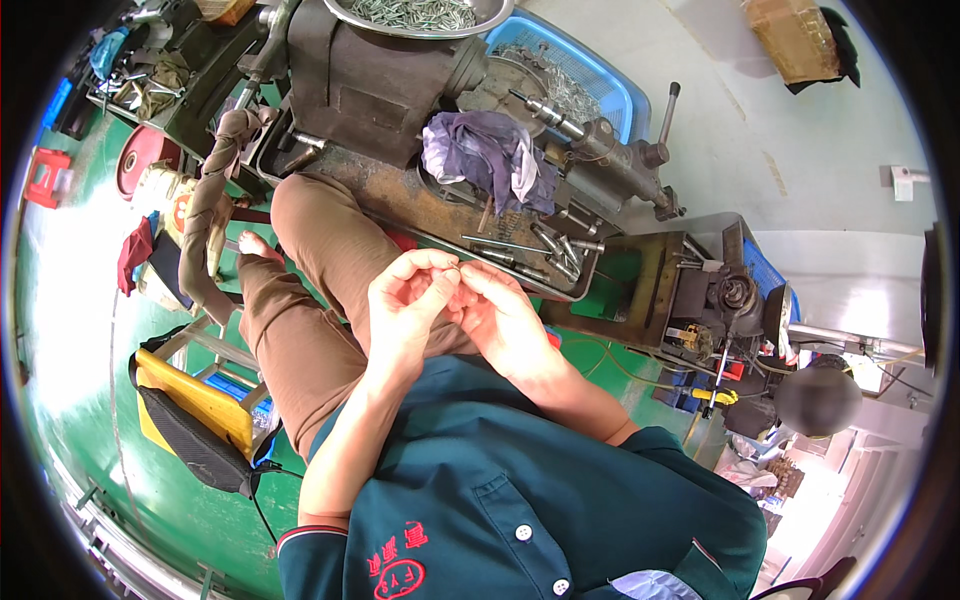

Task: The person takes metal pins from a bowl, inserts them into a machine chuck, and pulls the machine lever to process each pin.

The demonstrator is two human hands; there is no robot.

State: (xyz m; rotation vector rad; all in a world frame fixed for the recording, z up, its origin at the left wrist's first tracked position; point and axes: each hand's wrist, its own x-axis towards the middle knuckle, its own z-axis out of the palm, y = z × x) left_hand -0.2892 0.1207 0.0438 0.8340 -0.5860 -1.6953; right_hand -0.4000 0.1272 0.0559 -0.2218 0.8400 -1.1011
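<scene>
My left hand [408, 300] and my right hand [495, 312] meet above my lap, their fingertips pinched together. Whatever sits between the fingertips is too small to make out. Just beyond the hands lies the metal tray [585, 290] of a lathe, with several steel tool bits and rods [520, 245] at its near right corner. A crumpled purple-grey rag [480, 155] is draped over the middle of the lathe. At the far edge a steel bowl [425, 34] full of small metal pins rests on the grey headstock [350, 90].
A blue plastic basket [640, 105] of metal parts stands behind the lathe, near the tailstock [625, 165] with its upright lever. A cloth-wrapped bar [205, 190] rises at left. A yellow-backed chair [200, 405] stands at lower left; another machine [735, 295] is at right.
</scene>
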